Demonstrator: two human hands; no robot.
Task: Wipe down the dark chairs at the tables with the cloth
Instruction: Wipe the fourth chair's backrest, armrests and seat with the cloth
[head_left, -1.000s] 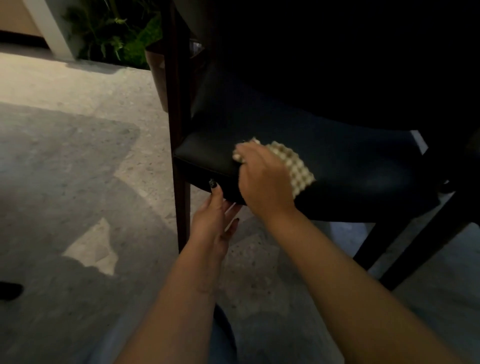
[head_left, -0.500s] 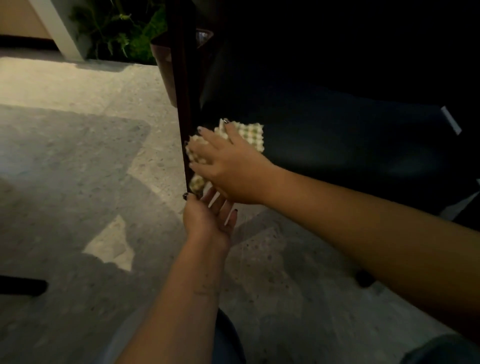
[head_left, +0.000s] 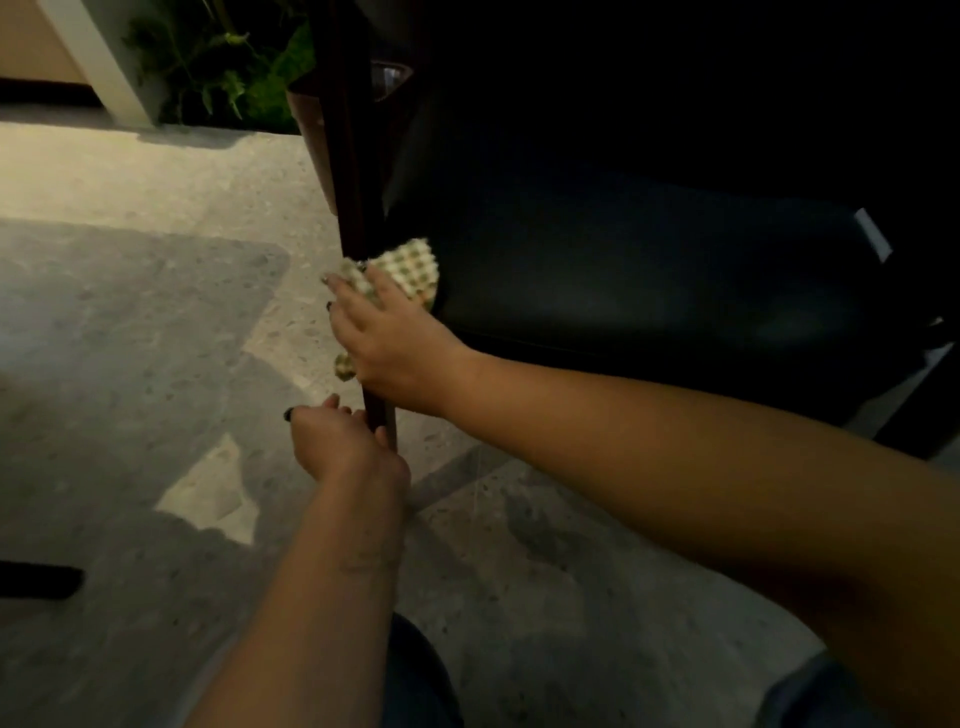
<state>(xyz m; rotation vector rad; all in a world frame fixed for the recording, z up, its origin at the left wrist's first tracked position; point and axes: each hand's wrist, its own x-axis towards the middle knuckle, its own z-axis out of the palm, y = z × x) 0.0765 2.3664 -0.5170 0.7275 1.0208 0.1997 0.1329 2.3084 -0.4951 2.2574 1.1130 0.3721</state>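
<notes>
Left hand (head_left: 345, 447) curled round the chair leg (head_left: 382, 421) low down, steadying; right hand (head_left: 387, 343) just above, wrapping the checked cloth (head_left: 410, 265) about the same leg beside the dark seat (head_left: 649, 280). Best drawn down the leg with firm wrap, keeping cloth bunched under fingers

My right hand (head_left: 395, 348) reaches across from the right, forearm stretched long and nearly level, palm down with the fingers (head_left: 345, 291) spread and bent over what they press. My left hand (head_left: 343, 447) sits just below it, near but apart, forearm rising from the bottom edge, wrist straight, back of the hand towards me, fingers curled round what it grips. Dark polish shows on my nails.
</notes>
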